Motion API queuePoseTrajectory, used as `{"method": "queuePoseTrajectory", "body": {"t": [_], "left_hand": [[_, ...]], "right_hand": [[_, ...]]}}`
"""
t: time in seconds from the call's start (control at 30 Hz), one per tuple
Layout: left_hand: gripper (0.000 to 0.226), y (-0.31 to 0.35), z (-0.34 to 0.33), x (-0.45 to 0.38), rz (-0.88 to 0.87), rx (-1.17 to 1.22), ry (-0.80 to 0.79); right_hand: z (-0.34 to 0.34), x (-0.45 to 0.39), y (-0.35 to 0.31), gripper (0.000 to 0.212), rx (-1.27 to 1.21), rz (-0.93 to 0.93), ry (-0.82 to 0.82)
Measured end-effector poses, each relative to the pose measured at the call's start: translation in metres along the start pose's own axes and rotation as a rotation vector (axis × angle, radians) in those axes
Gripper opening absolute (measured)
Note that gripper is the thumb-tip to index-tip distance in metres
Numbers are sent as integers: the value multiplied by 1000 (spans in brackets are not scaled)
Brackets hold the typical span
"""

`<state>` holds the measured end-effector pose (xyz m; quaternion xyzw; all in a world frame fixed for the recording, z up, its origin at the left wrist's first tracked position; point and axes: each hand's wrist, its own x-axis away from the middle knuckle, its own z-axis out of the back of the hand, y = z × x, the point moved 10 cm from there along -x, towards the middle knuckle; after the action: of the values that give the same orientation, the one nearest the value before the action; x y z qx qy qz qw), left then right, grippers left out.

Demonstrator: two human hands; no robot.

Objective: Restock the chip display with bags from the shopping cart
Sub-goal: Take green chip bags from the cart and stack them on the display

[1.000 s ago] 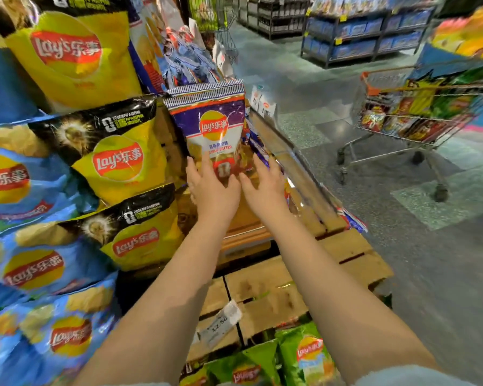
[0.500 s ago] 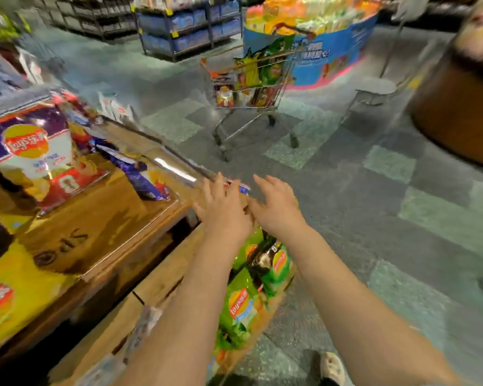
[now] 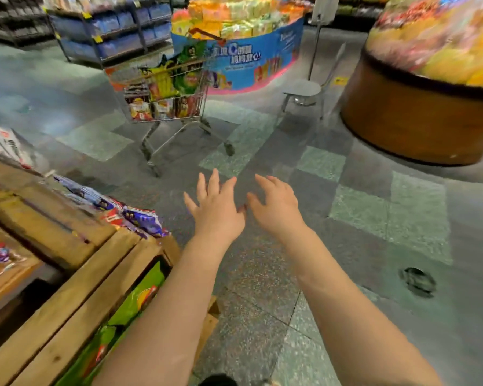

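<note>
The shopping cart (image 3: 165, 90) stands out on the tiled floor (image 3: 360, 218), well apart from the wooden chip display (image 3: 76, 277) at the lower left, so the person has to cross open floor for each load; it is parked within a short walk, and its wire basket is heaped with chip bags (image 3: 162, 79), yellow and green on top and red ones lower down. The display is built in wooden steps, which lets bags lie face-up in tiers: purple bags (image 3: 140, 218) rest on an upper step near the corner, and green bags (image 3: 129, 307) sit in the lower trough. Both arms are stretched forward at about the same height, pointing toward the cart, which suggests the step in hand is going back for more stock. The left hand (image 3: 216, 210) is held palm down with fingers straight and slightly spread, its grip fully open and empty. The right hand (image 3: 276, 207), just beside it, has fingers loosely bent and also holds nothing. The two hands nearly meet at the thumbs, over bare floor. Beyond the cart are a round blue stand (image 3: 248, 59) and a round brown stand (image 3: 418, 118), both blurred.
</note>
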<state>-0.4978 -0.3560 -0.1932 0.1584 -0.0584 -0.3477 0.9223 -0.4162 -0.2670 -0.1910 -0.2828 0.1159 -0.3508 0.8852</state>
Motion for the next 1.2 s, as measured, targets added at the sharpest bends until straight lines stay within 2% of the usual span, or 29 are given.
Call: {"method": "queuePoseTrajectory", "body": {"t": [0.17, 0.37, 0.7, 0.87, 0.97, 1.2], "left_hand": [[61, 13, -11, -51, 58, -23, 3], [60, 18, -22, -171, 114, -26, 30], [61, 22, 15, -410, 147, 55, 99], [61, 13, -7, -514, 180, 28, 56], [63, 0, -15, -589, 235, 9, 61], [65, -36, 21, -749, 321, 33, 169]], "right_hand": [[-7, -53, 31, 54, -28, 8, -94], [-17, -178, 43, 55, -7, 42, -157], [10, -425, 1, 55, -5, 123, -135], [-13, -532, 13, 56, -61, 86, -185], [-28, -613, 10, 57, -67, 132, -203], [-51, -806, -52, 57, -100, 267, -261]]}}
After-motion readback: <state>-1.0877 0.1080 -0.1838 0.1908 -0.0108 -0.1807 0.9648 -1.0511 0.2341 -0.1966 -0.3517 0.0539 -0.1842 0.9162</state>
